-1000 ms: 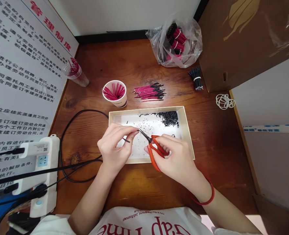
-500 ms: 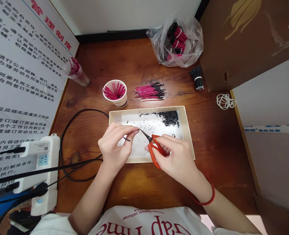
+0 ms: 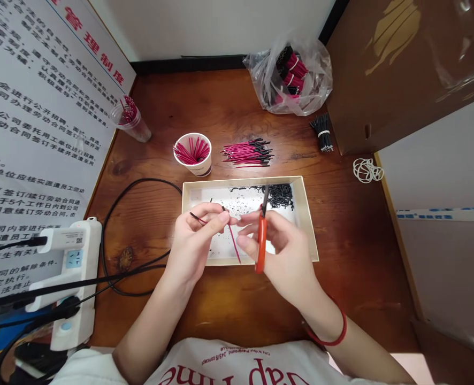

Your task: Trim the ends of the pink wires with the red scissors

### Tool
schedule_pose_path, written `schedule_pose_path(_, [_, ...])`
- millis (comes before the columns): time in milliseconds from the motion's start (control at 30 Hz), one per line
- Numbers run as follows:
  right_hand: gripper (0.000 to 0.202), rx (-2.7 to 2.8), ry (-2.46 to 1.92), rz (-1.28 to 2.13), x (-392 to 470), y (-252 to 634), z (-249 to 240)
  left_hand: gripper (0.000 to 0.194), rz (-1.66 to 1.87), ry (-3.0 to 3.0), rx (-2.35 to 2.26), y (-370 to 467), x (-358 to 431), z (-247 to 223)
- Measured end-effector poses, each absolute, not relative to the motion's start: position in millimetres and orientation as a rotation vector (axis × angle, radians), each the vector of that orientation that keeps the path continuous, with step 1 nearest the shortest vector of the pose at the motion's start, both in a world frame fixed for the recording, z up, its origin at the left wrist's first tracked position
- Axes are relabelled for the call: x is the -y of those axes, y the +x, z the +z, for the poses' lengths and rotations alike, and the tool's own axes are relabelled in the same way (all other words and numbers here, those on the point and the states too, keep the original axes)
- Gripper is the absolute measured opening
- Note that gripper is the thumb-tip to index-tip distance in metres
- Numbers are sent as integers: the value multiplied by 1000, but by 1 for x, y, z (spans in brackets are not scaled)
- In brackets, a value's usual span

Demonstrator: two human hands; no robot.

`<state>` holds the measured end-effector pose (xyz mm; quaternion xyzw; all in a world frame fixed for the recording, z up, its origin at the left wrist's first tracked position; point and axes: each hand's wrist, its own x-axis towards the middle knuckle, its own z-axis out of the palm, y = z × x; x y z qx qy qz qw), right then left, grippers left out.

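Note:
Above the box, my left hand [image 3: 197,235] pinches thin wire between thumb and fingers. A red length of wire [image 3: 234,243] hangs down from the fingertips, and a dark end pokes out on the left. Whether these belong to one piece I cannot tell. My right hand [image 3: 287,248] holds orange-handled scissors [image 3: 261,240] against the palm, their blades pointing away from me. Its thumb and fingertips are close to the left fingertips. Under both hands lies a shallow cream box [image 3: 310,227] with a heap of black offcuts [image 3: 281,195] and small scattered bits.
Behind the box lie a pile of red-and-black wires [image 3: 247,153] and a paper cup [image 3: 200,168] of red wires. A clear cup [image 3: 140,131], a plastic bag [image 3: 257,80], a black wire bundle [image 3: 323,133], white bands [image 3: 367,170] and a power strip [image 3: 86,278] surround them.
The scissors have swung from pointing at the left fingertips to pointing away from me. My right fingers have moved up to the left hand, and a red wire now hangs there.

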<state>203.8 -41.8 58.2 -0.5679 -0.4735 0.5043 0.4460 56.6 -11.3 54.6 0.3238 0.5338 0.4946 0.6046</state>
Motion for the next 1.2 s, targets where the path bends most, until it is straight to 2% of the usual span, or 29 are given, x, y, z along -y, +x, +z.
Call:
schedule_pose_path(100, [30,935,-1322,1480,45,193,64,28,1101,659,-1160,60,14,61])
schedule_pose_path(400, [32,686,-1160,1663,53,187,71,38,1022,654,-1053,61,17,74])
schedule_pose_path(700, [20,689,-1045,1623,60,186,79,37,1020,608,-982,65,26,83])
schedule_pose_path(1200, [25,636,-983,1635,70,182,72,24,1069,602,-949,62,33,93])
